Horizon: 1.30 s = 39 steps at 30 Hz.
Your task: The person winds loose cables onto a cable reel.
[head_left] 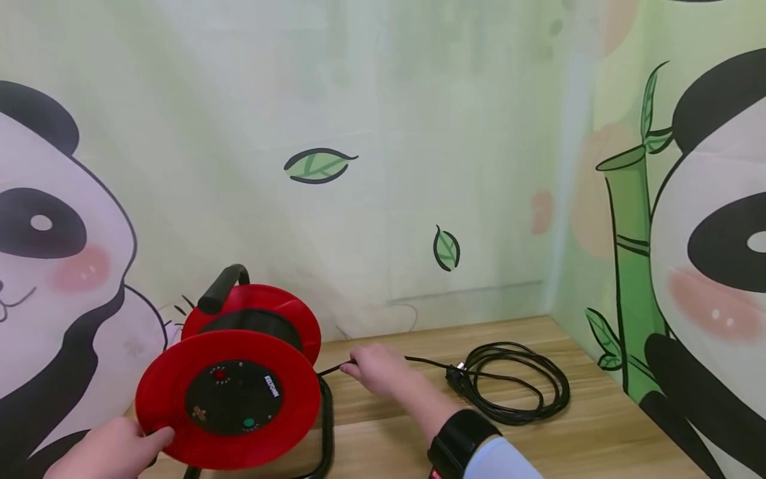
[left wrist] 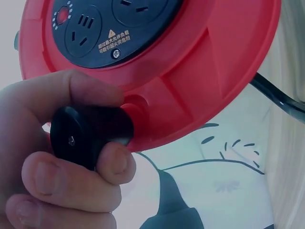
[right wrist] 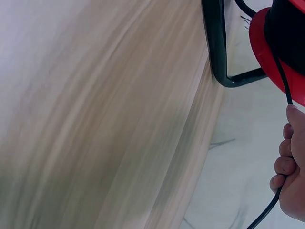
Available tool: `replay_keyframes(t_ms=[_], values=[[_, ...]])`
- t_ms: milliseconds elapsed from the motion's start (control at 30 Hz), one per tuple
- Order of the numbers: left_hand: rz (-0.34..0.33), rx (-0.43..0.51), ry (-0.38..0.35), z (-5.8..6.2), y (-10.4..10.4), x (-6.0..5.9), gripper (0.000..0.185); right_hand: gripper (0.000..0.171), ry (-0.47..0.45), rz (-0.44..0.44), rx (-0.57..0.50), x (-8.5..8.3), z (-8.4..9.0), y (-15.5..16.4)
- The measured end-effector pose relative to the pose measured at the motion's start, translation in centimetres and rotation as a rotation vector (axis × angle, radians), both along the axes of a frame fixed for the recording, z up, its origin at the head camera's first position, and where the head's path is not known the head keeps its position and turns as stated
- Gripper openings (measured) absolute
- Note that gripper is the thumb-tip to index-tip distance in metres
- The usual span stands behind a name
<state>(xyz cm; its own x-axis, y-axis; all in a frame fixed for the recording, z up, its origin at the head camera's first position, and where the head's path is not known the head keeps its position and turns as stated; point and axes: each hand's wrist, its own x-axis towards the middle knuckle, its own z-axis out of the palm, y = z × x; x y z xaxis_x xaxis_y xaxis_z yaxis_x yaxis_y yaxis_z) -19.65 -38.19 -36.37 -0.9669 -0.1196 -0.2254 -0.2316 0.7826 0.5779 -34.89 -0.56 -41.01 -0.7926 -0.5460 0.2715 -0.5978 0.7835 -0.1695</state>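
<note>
A red cable reel [head_left: 229, 449] with a black socket face stands at the left of the table in the head view. My left hand [head_left: 110, 447] grips the black crank knob [left wrist: 90, 133] on the reel's front disc, its fingers curled round it in the left wrist view. Just right of the reel, my right hand [head_left: 378, 367] holds the black cable [head_left: 425, 360] in curled fingers. In the right wrist view the cable [right wrist: 281, 76] runs from that hand up to the drum. Black cable is wound between the two discs.
A loose coil of cable [head_left: 559, 392] with its plug [head_left: 456, 377] lies on the wooden table [head_left: 383, 432] at the right. The reel's black tube stand [head_left: 327, 426] rests on the table. A printed panda backdrop [head_left: 389, 133] rises behind.
</note>
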Motion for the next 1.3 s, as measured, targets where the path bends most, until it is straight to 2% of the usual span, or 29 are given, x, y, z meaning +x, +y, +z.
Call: replay_keyframes(t_ms=[200,433,567,733,900,1100,1300], values=[[-0.032,-0.035,0.025,1.0,0.3,0.5,0.04,0.035,0.018,-0.027,0.03,0.1,-0.1,-1.0],[0.003,-0.103,0.028,1.4,0.3,0.3,0.031,0.035,0.037,-0.013,0.023,0.9,-0.6,-1.4],[0.008,-0.142,0.031,1.8,0.4,0.4,0.037,0.033,0.03,0.001,0.004,1.0,-0.8,-1.8],[-0.023,-0.129,0.057,2.2,0.6,0.5,0.05,0.032,0.042,0.016,0.011,0.6,-0.7,-2.1],[-0.014,-0.162,0.034,2.1,0.3,0.5,0.046,0.033,0.07,0.03,0.029,0.6,-0.7,-2.0],[-0.019,-0.181,0.032,1.9,0.1,0.2,0.046,0.034,0.001,0.029,0.023,0.4,-0.3,-1.3],[-0.025,-0.176,0.044,2.2,0.4,0.5,0.045,0.042,-0.135,-0.013,-0.079,-0.9,-0.5,0.8]])
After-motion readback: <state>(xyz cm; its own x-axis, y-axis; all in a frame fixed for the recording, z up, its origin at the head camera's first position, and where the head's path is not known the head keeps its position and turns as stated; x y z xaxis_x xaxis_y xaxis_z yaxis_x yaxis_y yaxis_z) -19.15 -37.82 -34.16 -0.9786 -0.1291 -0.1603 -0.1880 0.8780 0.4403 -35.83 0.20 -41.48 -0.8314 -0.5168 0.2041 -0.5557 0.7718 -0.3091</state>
